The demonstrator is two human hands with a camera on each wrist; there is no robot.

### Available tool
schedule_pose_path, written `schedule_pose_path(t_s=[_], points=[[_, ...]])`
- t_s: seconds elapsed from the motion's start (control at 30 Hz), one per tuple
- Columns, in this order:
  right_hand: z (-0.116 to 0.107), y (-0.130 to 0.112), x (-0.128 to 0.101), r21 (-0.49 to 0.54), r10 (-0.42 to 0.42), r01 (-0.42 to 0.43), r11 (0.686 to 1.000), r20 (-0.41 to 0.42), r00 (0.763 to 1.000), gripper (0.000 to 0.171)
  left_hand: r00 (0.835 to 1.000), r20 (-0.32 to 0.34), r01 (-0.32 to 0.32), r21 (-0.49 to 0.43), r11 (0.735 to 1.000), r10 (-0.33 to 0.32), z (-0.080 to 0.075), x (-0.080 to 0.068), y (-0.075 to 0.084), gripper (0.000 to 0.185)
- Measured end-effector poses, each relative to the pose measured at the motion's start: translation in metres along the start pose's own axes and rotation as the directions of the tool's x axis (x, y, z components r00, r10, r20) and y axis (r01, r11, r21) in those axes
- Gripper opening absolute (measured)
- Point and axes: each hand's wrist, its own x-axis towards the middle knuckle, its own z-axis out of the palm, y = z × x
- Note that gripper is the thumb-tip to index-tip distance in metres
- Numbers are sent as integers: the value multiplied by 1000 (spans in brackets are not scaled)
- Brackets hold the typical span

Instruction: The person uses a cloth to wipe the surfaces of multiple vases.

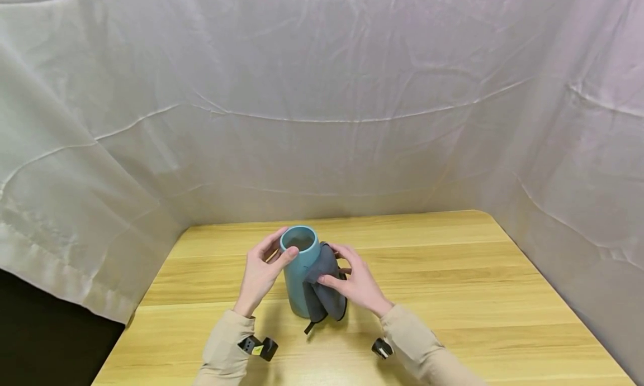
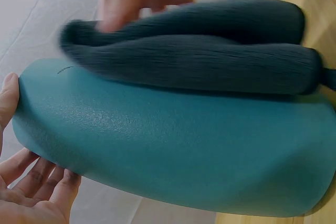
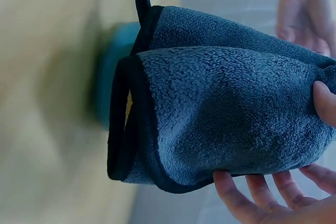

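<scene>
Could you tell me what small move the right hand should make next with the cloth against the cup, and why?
Probably slide the grey cloth down the teal cup wall. The right hand presses the folded cloth against the upright cup's side, while the left hand grips the rim, steadying it, so a downward stroke looks safe.

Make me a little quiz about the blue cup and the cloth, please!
1. True or false: the teal cup stands upright on the wooden table.
2. Which of the hands presses the grey cloth against the cup's side?
3. Where does the left hand grip the cup: A) near the rim, B) at the base?

Key: 1 true. 2 the right hand. 3 A.
</scene>
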Motion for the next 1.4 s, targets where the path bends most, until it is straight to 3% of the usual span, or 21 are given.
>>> schedule_pose_path(t_s=[0.2,0.53,1.03,1.4], points=[[-4,-20,12,-28,-82,81,996,-37,996,65,1000,-3,4,-2,1000,-4,-1,0,-1,53],[-6,-20,12,-27,-90,89,996,-37,995,64,1000,0,7,-4,1000,-7,0,0,0,53],[0,20,-7,3,39,-39,999,24,999,68,1000,-4,5,-2,1000,-5,3,1,0,51],[1,12,-6,10,38,-38,999,9,999,67,1000,-6,4,-5,1000,-4,2,1,0,51]])
